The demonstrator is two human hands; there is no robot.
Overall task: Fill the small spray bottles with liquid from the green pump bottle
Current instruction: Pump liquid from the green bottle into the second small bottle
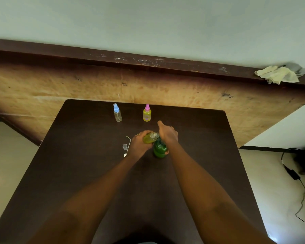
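Note:
The green pump bottle stands upright at the middle of the dark table. My right hand lies over its pump head, one finger pointing away, and a fingertip curls round the bottle's right side. My left hand grips a small uncapped spray bottle holding yellow-green liquid, tilted with its neck against the pump spout. At the table's far edge stand an empty clear spray bottle with a blue head and a yellow-filled spray bottle with a pink head.
A small clear cap and a loose spray head with its thin dip tube lie just left of my left hand. A wooden board rises behind the table. A cloth sits on its top right. A cable lies on the floor at right.

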